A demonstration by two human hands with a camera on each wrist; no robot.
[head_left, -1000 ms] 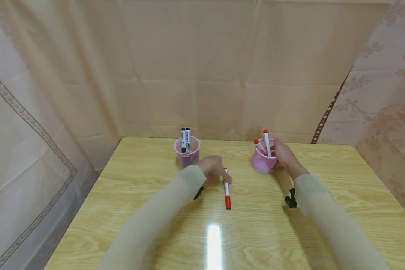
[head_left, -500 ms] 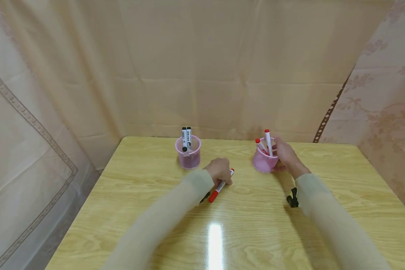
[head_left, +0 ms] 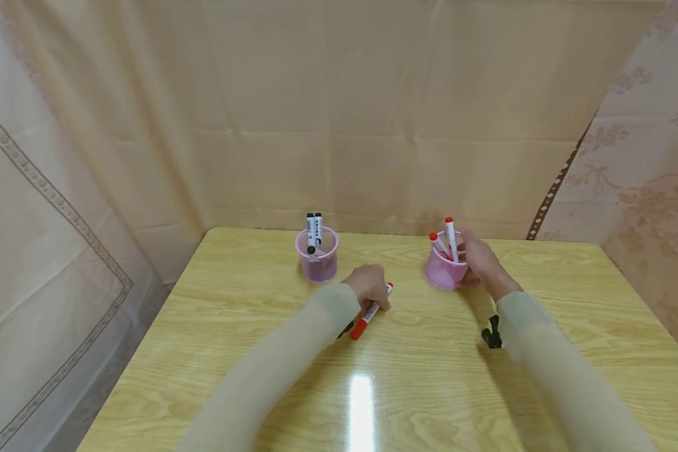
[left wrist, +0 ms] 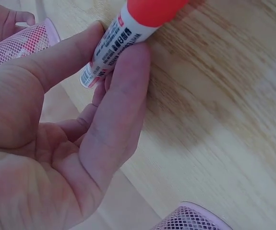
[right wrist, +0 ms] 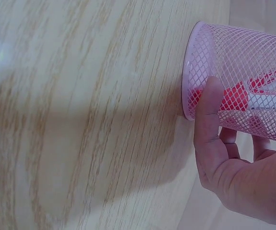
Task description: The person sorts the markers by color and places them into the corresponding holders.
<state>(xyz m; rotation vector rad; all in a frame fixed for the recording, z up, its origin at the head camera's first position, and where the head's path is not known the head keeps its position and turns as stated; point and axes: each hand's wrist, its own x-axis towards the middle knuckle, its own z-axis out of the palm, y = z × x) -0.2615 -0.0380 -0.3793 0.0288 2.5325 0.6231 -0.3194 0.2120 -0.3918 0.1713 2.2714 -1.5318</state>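
My left hand (head_left: pixel 367 282) pinches a red-capped whiteboard marker (head_left: pixel 360 328) between thumb and fingers, just over the middle of the table. Seen from the left wrist, the white barrel of the marker (left wrist: pixel 116 44) carries black print, and its red cap points away from the palm. My right hand (head_left: pixel 484 262) grips the right-hand pink mesh pen cup (head_left: pixel 443 276) by its right side. Red-capped markers (head_left: pixel 451 240) lean inside that cup. In the right wrist view a finger lies along the mesh of the pen cup (right wrist: pixel 224 52), near its base, with red and white showing through.
A second pink mesh pen cup (head_left: pixel 319 270) stands to the left, holding several black-capped markers (head_left: pixel 311 231). Both cups are near the back of the wooden table (head_left: pixel 248 282). A beige cloth (head_left: pixel 328 125) hangs behind it, and patterned cloth covers both sides.
My left hand has taken hold of the red marker, which lay nearly straight on the table and now slants, red cap toward the lower left. My right hand stays on its cup.
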